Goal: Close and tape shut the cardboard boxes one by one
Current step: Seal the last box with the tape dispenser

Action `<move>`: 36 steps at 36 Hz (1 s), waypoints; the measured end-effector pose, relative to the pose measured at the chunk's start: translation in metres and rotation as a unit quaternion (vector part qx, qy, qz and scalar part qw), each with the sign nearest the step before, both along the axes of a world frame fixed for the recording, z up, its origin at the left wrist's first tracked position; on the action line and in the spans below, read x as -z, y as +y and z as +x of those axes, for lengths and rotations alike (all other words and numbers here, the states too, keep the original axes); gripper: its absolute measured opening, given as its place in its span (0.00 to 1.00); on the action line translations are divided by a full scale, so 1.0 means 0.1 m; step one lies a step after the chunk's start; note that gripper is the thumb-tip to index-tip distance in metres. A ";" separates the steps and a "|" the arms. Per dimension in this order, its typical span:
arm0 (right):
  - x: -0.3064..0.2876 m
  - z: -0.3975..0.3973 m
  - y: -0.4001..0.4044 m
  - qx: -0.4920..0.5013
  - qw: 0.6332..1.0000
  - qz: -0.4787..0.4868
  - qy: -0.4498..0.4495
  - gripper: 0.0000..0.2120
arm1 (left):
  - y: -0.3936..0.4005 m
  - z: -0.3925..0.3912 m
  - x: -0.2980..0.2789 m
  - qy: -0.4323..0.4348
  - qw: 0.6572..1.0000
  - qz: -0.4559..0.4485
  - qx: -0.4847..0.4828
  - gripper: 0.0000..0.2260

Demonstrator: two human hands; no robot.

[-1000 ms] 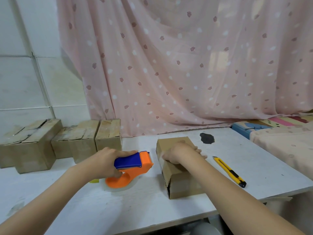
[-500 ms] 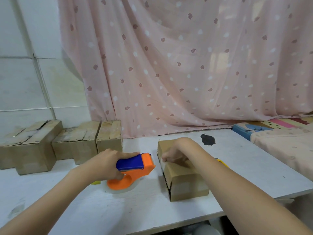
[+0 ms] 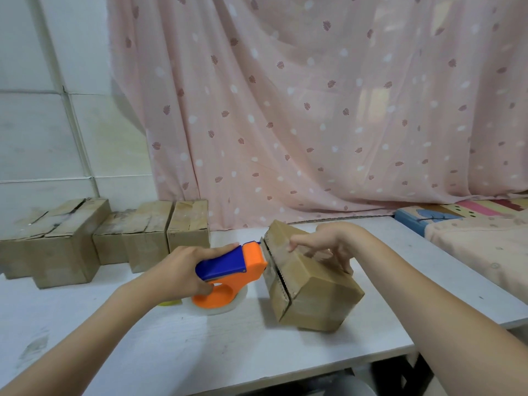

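A small brown cardboard box (image 3: 314,298) stands tilted on the white table (image 3: 200,347), its flap end turned left toward me. My right hand (image 3: 323,244) lies over its top, with the thumb on the near-left part and the fingers curled down its far side, so it grips the box. My left hand (image 3: 183,270) holds an orange and blue tape dispenser (image 3: 228,270) by the handle. The dispenser's front edge touches the upper left end of the box, and its clear tape roll rests on the table.
Several closed cardboard boxes (image 3: 85,241) stand in a row at the back left against the white wall. A pink patterned curtain (image 3: 314,110) hangs behind the table. A bed with a patterned cover (image 3: 471,232) lies to the right. A small yellow object (image 3: 170,302) peeks out under my left wrist.
My right hand has tipped the box up onto an edge and turned it. The tape dispenser has moved right until it meets the box's end. The yellow knife is now hidden.
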State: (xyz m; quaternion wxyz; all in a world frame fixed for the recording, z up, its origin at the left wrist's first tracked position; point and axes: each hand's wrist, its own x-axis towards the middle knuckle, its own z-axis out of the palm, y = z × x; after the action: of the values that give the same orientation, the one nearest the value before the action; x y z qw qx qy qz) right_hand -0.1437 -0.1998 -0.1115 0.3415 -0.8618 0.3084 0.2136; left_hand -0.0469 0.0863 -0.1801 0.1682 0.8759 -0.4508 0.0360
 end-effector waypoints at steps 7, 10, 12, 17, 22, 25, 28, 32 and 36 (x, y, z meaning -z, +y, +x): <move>0.06 -0.11 -0.22 0.031 0.995 0.087 -0.033 0.47 | -0.04 -0.03 -0.09 0.009 1.000 -0.013 0.002 0.38; 0.11 -0.22 -0.33 0.038 0.988 0.144 -0.033 0.40 | -0.01 -0.01 -0.10 -0.009 1.000 0.001 0.005 0.38; 0.19 -0.25 -0.42 0.048 0.980 0.186 -0.043 0.37 | -0.02 -0.03 -0.10 -0.001 1.000 0.008 0.005 0.38; 0.46 -0.25 -0.50 0.082 0.960 0.257 -0.080 0.51 | -0.06 -0.06 -0.05 0.018 1.000 0.012 0.011 0.40; 0.66 -0.25 -0.42 0.142 0.931 0.288 -0.173 0.49 | -0.08 -0.05 -0.07 0.011 1.000 0.002 0.014 0.40; 0.71 -0.27 -0.33 0.139 0.921 0.303 -0.201 0.36 | -0.10 -0.05 -0.11 0.010 1.000 0.009 0.009 0.39; 0.69 -0.33 -0.30 0.123 0.916 0.313 -0.217 0.26 | -0.15 -0.07 -0.16 0.015 1.000 0.016 0.000 0.39; 0.58 -0.41 -0.33 0.119 0.934 0.253 -0.221 0.19 | -0.29 -0.14 -0.19 0.029 0.999 0.016 -0.003 0.40; 0.50 -0.45 -0.27 0.001 0.946 -0.075 -0.315 0.12 | -0.36 -0.12 -0.19 0.025 0.999 0.019 -0.003 0.40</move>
State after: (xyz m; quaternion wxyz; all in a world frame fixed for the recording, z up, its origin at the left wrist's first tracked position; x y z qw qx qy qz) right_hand -0.1890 -0.2272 -0.1612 0.3554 -0.9081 0.2012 -0.0924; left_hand -0.0586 0.0502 -0.1613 0.1624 0.8811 -0.4442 0.0058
